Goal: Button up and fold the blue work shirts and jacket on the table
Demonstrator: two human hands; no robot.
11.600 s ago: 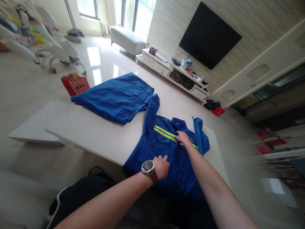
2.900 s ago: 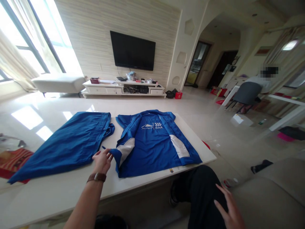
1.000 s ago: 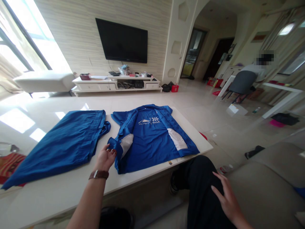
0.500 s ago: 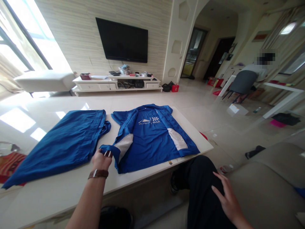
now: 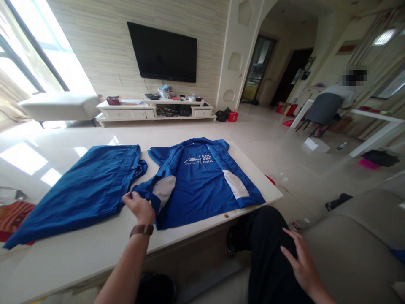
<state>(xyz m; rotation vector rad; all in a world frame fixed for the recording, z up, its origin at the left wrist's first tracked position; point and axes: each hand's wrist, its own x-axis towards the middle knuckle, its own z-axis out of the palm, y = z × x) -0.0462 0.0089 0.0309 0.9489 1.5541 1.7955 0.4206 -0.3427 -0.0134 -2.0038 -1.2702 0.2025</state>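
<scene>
A blue jacket (image 5: pixel 199 185) with white patches and a white printed logo lies spread open on a white table (image 5: pixel 104 249). My left hand (image 5: pixel 141 207), a brown-strapped watch on its wrist, is closed on the jacket's near left front edge. That edge is lifted a little and folds around the fingers. To the left lie folded blue trousers (image 5: pixel 88 185), close to my fingertips. My right hand (image 5: pixel 302 264) rests open on my knee in black trousers, fingers apart and holding nothing.
A grey sofa (image 5: pixel 348 240) is at the right. Beyond the table stand a low white TV cabinet (image 5: pixel 126 114) and a cushioned bench (image 5: pixel 60 107). Far right, a person sits on a grey chair (image 5: pixel 324 107) by a white table. A red bag (image 5: pixel 14 219) lies at the left.
My left hand has turned and shifted slightly right, drawing the jacket's edge with it; the left white patch shows wider. My right hand stays on the knee.
</scene>
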